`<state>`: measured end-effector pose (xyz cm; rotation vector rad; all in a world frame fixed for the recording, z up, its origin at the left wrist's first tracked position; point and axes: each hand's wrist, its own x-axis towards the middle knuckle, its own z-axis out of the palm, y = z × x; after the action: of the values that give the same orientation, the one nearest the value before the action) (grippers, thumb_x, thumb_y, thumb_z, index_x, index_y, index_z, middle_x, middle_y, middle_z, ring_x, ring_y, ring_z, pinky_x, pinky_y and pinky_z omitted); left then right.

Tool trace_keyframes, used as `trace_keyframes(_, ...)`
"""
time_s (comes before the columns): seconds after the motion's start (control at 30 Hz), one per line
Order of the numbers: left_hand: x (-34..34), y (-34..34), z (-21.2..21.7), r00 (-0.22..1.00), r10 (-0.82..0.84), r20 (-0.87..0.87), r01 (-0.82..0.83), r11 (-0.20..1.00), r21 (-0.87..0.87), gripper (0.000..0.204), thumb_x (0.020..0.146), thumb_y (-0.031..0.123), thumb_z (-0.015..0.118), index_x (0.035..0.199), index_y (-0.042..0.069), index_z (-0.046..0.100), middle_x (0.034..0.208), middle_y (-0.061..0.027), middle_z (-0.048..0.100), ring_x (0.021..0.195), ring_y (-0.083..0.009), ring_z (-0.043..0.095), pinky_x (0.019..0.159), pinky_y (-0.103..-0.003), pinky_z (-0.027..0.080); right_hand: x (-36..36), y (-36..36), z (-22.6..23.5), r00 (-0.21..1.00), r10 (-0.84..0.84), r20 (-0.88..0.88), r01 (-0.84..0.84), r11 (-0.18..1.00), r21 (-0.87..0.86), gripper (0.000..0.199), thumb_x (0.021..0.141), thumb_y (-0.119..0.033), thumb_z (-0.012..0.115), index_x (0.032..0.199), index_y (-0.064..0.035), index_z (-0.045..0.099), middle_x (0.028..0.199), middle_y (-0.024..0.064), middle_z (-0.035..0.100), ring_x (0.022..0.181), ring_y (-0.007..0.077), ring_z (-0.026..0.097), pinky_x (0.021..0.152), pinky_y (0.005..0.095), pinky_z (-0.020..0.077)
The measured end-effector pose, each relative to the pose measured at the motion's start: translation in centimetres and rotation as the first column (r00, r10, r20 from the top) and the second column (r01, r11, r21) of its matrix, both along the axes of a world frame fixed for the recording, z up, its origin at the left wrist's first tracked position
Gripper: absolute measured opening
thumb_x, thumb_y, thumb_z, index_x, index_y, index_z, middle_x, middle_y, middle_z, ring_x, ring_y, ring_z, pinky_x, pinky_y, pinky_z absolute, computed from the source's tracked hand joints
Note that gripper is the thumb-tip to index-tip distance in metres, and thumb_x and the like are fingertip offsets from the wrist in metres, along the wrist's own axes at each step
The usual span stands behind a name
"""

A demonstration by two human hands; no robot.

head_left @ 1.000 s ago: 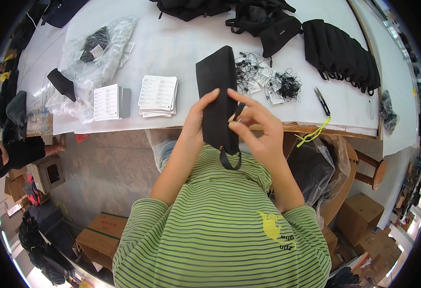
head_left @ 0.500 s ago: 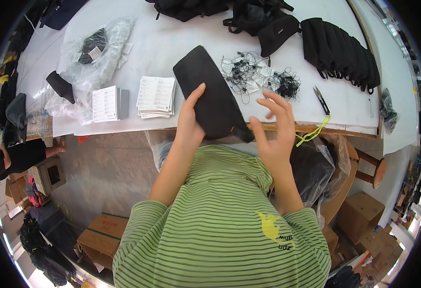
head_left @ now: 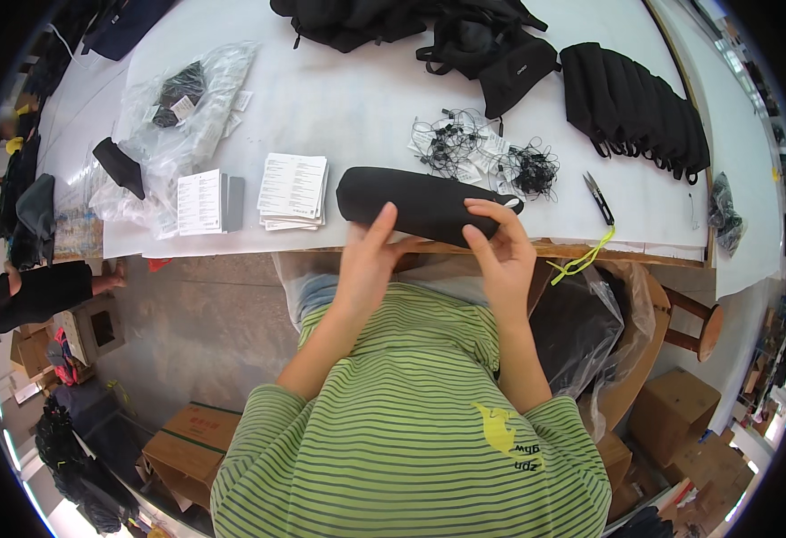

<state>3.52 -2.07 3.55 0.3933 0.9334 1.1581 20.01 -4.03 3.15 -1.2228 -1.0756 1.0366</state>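
Note:
A long black fabric pouch (head_left: 411, 199) lies crosswise in my two hands, just above the table's near edge. My left hand (head_left: 371, 264) grips its lower side toward the left, thumb on the front and the other fingers partly hidden behind. My right hand (head_left: 507, 249) pinches the right end between thumb and fingers, near a small loop there. Just beyond the pouch are tangled black strings with white tags (head_left: 451, 143) and a second black string bundle (head_left: 534, 170). Thread snips (head_left: 599, 197) with a yellow-green cord (head_left: 585, 256) lie to the right.
Left of the pouch stand white printed cards (head_left: 293, 188) and another card stack (head_left: 199, 203). Clear plastic bags (head_left: 164, 152) and a small black pouch (head_left: 119, 168) lie farther left. Several black pouches (head_left: 630, 108) line the far right; black bags (head_left: 478, 54) lie at the back.
The pouch has turned from steeply slanted to nearly level. My right hand, apart from it before, has closed on its right end. My left hand has shifted slightly and now holds its lower side.

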Motion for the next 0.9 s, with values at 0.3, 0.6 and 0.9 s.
trace_keyframes(0.3,-1.8,1.8,-1.0,0.822,0.021,-0.569,0.137,0.963,0.234,0.027,0.084,0.010,0.070,0.107,0.003,0.060,0.101,-0.0023,0.059,0.078,-0.0079,0.055,0.065,-0.020,0.044,4.1,0.2,0.5,0.998,-0.005,-0.059,-0.010,0.969,-0.248,0.022,0.084,-0.007,0.068,0.105,-0.0032,0.064,0.092,0.0007,0.061,0.071,0.0032,0.049,0.061,0.0170,0.0380)
trace_keyframes(0.6,2.2,3.0,7.3,0.639,-0.017,-0.769,0.505,0.764,0.403,0.037,0.081,0.004,0.065,0.116,0.003,0.054,0.119,-0.0093,0.052,0.079,-0.0130,0.055,0.069,-0.025,0.044,11.0,-0.1,0.1,0.986,-0.162,-0.034,0.144,0.938,-0.315,0.025,0.084,-0.012,0.069,0.106,-0.0007,0.065,0.085,0.0019,0.063,0.062,0.0016,0.054,0.053,0.0170,0.0460)
trace_keyframes(0.9,11.1,-0.7,22.7,0.693,-0.656,0.299,0.204,0.576,0.792,0.003,0.084,0.007,0.067,0.083,0.010,0.067,0.093,-0.0061,0.066,0.089,-0.0169,0.056,0.074,-0.024,0.046,27.2,1.4,2.3,0.606,-0.655,-0.452,0.693,0.713,-0.104,0.029,0.091,-0.018,0.062,0.113,0.0006,0.058,0.087,0.0049,0.063,0.062,0.0111,0.059,0.058,0.0216,0.0485)
